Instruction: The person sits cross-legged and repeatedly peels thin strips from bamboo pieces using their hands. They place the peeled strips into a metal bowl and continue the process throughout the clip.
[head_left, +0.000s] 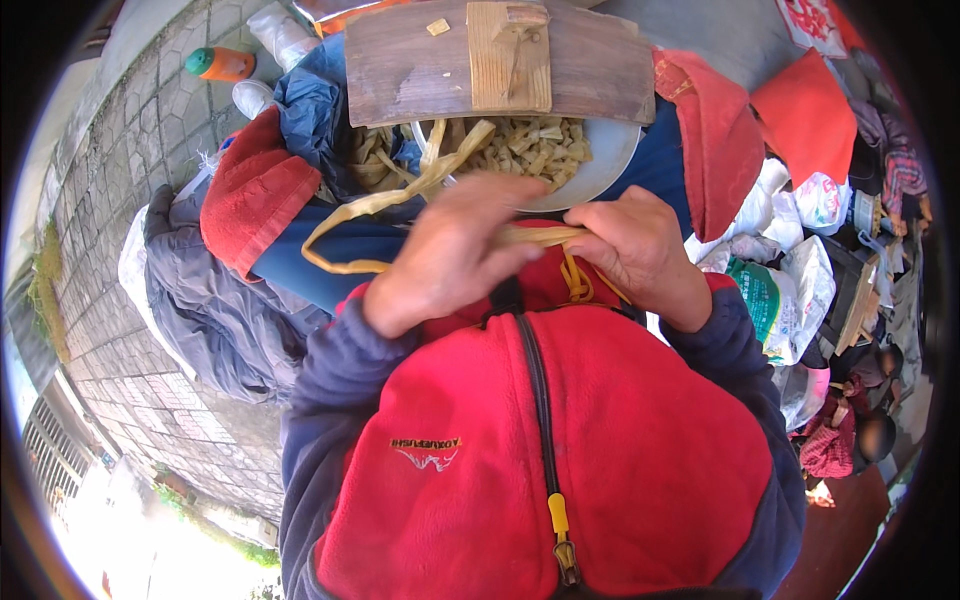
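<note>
A long, flat, tan plant-like strip (409, 196) comes from beside the basin, loops over my left thigh and passes behind my left hand. My right hand (637, 244) pinches the strip's yellowish section in front of my waist. My left hand (465, 244) is blurred, with its thumb and fingers spread around the strip; its grip is unclear. Beyond my hands, a pale round basin (619, 150) holds many short tan pieces (551, 150). A dark wooden board (409, 67) with a lighter wood block (510, 64) fixed across it covers the basin's far part.
Red cloths (259, 191) cover my knees. A blue plastic bag (311, 94) with more strips lies left of the basin. An orange bottle with a green cap (221, 64) stands on the paving. Dark clothing (225, 300) lies at left, plastic bags (799, 292) at right; people sit farther right.
</note>
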